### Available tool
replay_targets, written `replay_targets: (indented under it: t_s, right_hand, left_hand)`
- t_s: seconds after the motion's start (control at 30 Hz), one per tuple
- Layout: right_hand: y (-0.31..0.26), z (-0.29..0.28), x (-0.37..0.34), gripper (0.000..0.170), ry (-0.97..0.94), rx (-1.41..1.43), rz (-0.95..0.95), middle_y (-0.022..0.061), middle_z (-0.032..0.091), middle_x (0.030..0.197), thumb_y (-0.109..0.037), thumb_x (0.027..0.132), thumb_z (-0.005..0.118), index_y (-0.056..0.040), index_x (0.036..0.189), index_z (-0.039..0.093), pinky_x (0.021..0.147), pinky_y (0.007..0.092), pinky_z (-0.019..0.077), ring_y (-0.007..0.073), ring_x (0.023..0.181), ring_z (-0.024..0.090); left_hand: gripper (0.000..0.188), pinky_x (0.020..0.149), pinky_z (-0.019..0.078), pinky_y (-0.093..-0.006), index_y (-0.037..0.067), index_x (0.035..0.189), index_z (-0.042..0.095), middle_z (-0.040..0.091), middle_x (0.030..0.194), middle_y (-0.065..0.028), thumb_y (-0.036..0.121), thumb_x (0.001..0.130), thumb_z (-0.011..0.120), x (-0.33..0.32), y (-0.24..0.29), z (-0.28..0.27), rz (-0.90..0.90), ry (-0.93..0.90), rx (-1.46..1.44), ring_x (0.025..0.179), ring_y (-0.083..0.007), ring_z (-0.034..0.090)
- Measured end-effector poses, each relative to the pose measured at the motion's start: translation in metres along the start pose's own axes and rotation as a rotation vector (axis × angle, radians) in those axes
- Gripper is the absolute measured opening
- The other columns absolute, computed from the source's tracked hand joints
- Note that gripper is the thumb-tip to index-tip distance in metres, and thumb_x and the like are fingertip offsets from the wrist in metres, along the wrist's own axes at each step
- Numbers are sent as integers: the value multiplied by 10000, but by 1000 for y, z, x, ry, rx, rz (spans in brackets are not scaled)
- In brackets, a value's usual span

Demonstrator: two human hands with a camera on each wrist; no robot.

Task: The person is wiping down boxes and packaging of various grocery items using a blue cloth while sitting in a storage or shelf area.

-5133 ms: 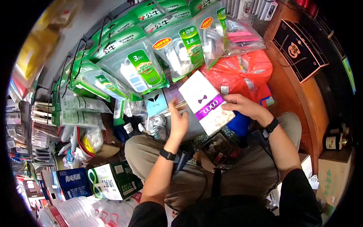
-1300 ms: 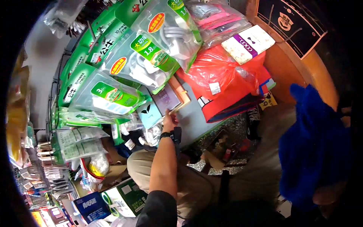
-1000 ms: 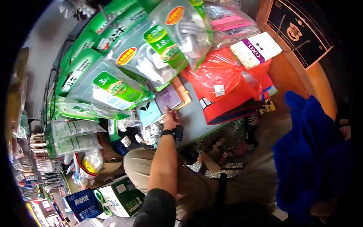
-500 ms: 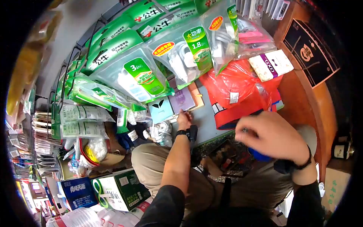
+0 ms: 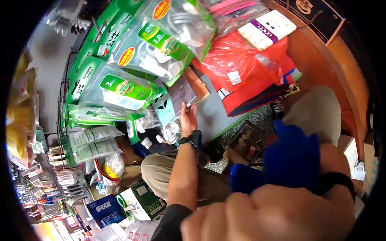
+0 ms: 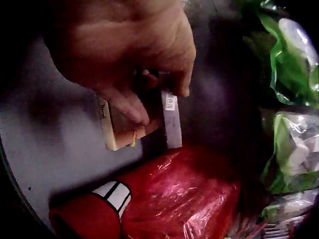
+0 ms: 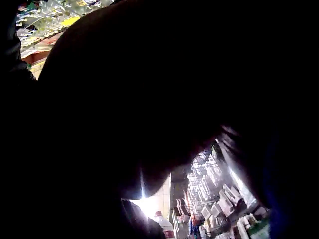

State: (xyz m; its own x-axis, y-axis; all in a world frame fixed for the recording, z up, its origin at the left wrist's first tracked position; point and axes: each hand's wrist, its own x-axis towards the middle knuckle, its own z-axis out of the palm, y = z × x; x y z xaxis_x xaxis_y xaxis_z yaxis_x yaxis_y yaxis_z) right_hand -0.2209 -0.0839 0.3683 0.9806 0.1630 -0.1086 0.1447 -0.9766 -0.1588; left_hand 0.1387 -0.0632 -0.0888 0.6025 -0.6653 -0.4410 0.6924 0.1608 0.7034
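Observation:
In the head view my left hand [image 5: 188, 119] is over the grey tabletop, at the edge of a purple notebook [image 5: 183, 93]. The left wrist view shows that thumb and fingers pinching the notebook [image 6: 172, 119], tilted up on edge with a barcode label showing. Below it lies an orange-brown notebook [image 6: 110, 132]; a light blue notebook [image 5: 164, 109] is beside it. My right hand [image 5: 273, 213] looms close to the head camera, fingers curled, with a blue cloth [image 5: 291, 158] bunched behind it. The right wrist view is mostly dark.
Green packs of power strips [image 5: 124, 90] hang over the notebooks. A red plastic bag [image 5: 237, 56] on red fabric bears the white floral COCO box [image 5: 267, 30]. Boxes [image 5: 140, 201] stand beside the left knee, and a black carton [image 5: 309, 16] is at the back right.
The COCO box has gone from my right hand onto the red bag. The blue cloth has been raised, lowered and raised again. My left hand has moved to the purple notebook, which has tilted.

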Motion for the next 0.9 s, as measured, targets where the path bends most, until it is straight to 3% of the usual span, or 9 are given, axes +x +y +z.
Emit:
replay_targets:
  t_s: [0.17, 0.3, 0.37, 0.4, 0.47, 0.6, 0.7, 0.73, 0.9]
  right_hand:
    - [18, 24, 21, 161, 408, 438, -36, 106, 622, 564, -183, 663, 686, -31, 706, 662, 436, 351, 495, 205, 511, 660]
    - [78, 58, 46, 324, 249, 752, 175, 127, 684, 698, -291, 919, 667, 12, 804, 676, 616, 393, 544, 303, 664, 696]
    - [152, 146, 54, 266, 398, 1296, 244, 26, 695, 850, -272, 963, 640, -22, 911, 716, 692, 339, 534, 137, 788, 656]
    - [179, 166, 42, 236, 387, 1646, 649, 21, 722, 919, -257, 980, 612, -55, 1008, 731, 722, 332, 547, 144, 827, 677]
    - [197, 171, 16, 295, 608, 2366, 762, 58, 725, 928, -394, 923, 688, -108, 993, 709, 777, 344, 587, 176, 881, 704]
    - [171, 186, 6, 446, 764, 2203, 647, 107, 737, 981, -484, 1009, 576, -55, 1071, 685, 826, 385, 598, 236, 872, 720]
    - [169, 199, 8, 498, 557, 2436, 658, 119, 731, 1036, -509, 1032, 523, -48, 1145, 672, 889, 402, 583, 259, 937, 716]
    - [153, 169, 9, 506, 575, 2409, 698, 119, 729, 1054, -513, 1037, 509, -50, 1161, 669, 907, 407, 577, 262, 958, 714]
    - [175, 169, 5, 560, 824, 2267, 617, 123, 717, 1172, -539, 1049, 445, -44, 1220, 643, 969, 414, 548, 261, 1066, 700]
  left_hand:
    - [179, 945, 550, -373, 87, 1039, 616, 650, 965, -8, 172, 929, 728, -13, -2, 6, 23, 15, 90, 918, -168, 626]
    - [174, 857, 552, -318, 114, 1060, 644, 652, 984, 16, 166, 912, 720, -74, 26, 28, -70, 13, 426, 891, -122, 622]
    - [228, 834, 559, -302, 100, 1147, 660, 677, 1017, 18, 192, 940, 687, -118, 50, 46, -150, -68, 425, 879, -127, 640]
    - [232, 834, 564, -303, 100, 1163, 667, 686, 1034, 11, 198, 952, 671, -140, 64, 52, -237, -74, 419, 882, -132, 650]
    - [259, 841, 580, -307, 107, 1210, 667, 704, 1065, -8, 210, 973, 643, -187, 96, 74, -359, -141, 495, 869, -151, 679]
    - [260, 564, 445, -319, 44, 943, 728, 653, 751, 4, 303, 925, 719, -203, 116, 57, -156, -253, 1020, 659, -88, 547]
    - [303, 539, 422, -349, 3, 843, 677, 588, 644, -23, 293, 915, 726, -214, 135, 80, 91, -416, 1553, 584, -115, 487]
    - [356, 536, 402, -360, -26, 787, 623, 517, 575, -49, 290, 907, 734, -214, 131, 82, 167, -411, 1413, 558, -126, 440]
    - [249, 843, 519, -261, -2, 1141, 693, 728, 1009, -11, 170, 961, 686, -191, 149, 96, -52, -472, 638, 900, -79, 657]
